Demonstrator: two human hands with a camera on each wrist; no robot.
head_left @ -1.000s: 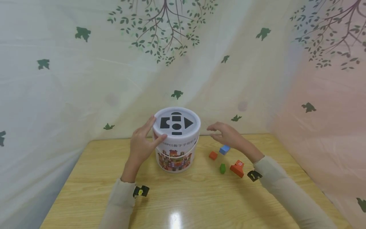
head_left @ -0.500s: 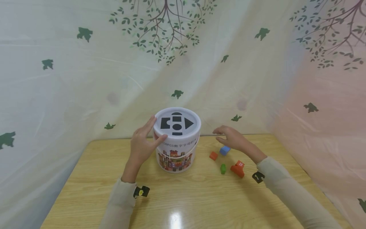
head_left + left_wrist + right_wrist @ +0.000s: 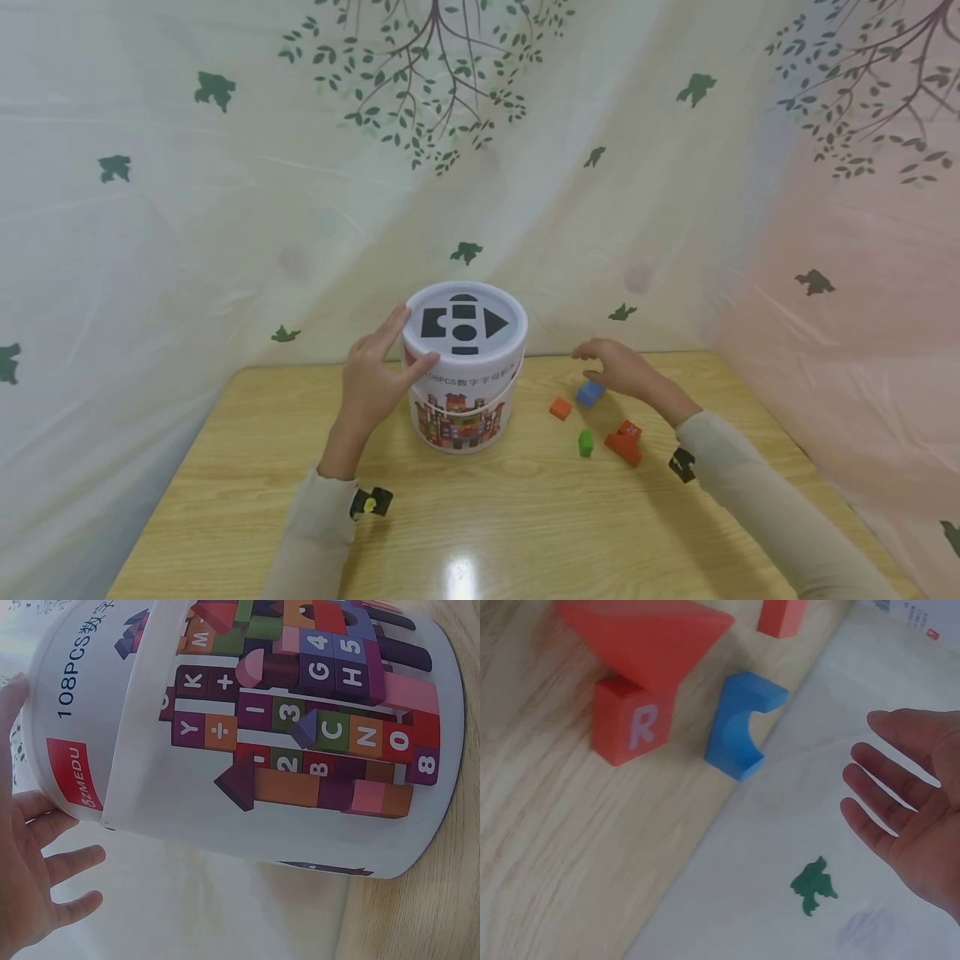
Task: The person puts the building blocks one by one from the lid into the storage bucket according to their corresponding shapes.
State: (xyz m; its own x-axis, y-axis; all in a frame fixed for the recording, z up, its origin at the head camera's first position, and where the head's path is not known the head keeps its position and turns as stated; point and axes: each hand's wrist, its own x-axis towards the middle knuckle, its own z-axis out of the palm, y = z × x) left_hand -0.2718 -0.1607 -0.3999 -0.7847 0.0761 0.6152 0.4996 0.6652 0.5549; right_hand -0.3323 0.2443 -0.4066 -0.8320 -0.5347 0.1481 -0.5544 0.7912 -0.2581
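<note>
A white round block bucket [image 3: 464,387] with a shape-sorter lid [image 3: 480,340] stands upright on the table. My left hand [image 3: 371,375] rests against the left side of its lid, thumb and fingers spread. Over the blocks on the right hovers my right hand [image 3: 617,368], holding nothing, its fingers loosely bent. Nearest below it lies a blue arch block [image 3: 735,729]. Around that are a small red block [image 3: 560,408], a green block [image 3: 586,443], a red block marked R [image 3: 631,720] and a larger red block with sloping sides [image 3: 649,634] touching it.
The wooden table [image 3: 450,517] ends at the back against a pale hanging cloth [image 3: 337,208] printed with leaves and branches. Its right edge runs beside a pinkish part of the cloth. A thin white handle [image 3: 468,412] hangs across the bucket's front.
My right hand has moved right and a little down, away from the bucket and over the blue arch block. The left hand stays on the bucket.
</note>
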